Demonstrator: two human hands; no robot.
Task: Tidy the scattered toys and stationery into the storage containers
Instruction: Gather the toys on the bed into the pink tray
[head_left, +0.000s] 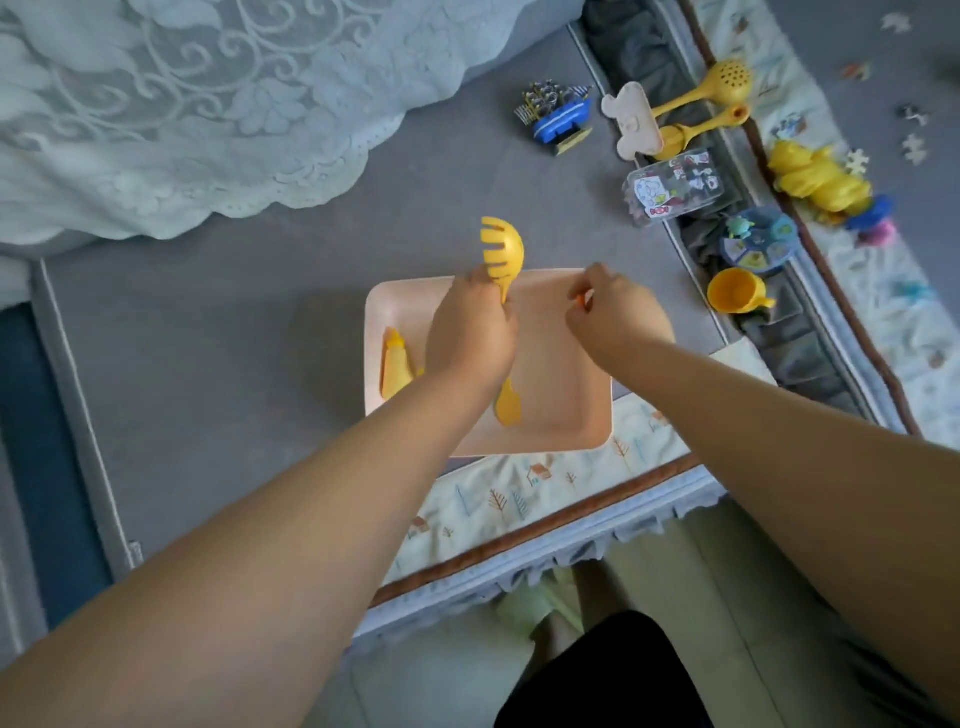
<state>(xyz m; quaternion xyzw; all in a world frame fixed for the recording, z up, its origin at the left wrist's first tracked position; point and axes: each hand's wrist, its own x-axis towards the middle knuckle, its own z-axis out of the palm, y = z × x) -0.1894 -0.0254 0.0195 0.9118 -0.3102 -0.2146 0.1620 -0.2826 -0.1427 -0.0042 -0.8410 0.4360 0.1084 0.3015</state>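
A pale pink tray (566, 395) sits on the grey bed surface in front of me. My left hand (470, 332) is closed around the handle of a yellow toy pasta spoon (501, 249), holding it over the tray with its toothed head pointing away from me. My right hand (615, 312) hovers over the tray's far right edge, pinching a small orange item (583, 299) that is mostly hidden by the fingers. Inside the tray lie a yellow toy bottle (396, 366) at the left and another yellow utensil (508, 402) partly under my left wrist.
To the right lie a blue toy ship (558, 117), a cream clip (631, 122), two yellow ladles (706, 91), a clear sticker box (672, 187), a yellow cup (737, 291), a blue round toy (758, 241), yellow stacked toys (815, 176) and puzzle pieces. A lace cover (182, 104) drapes the far left.
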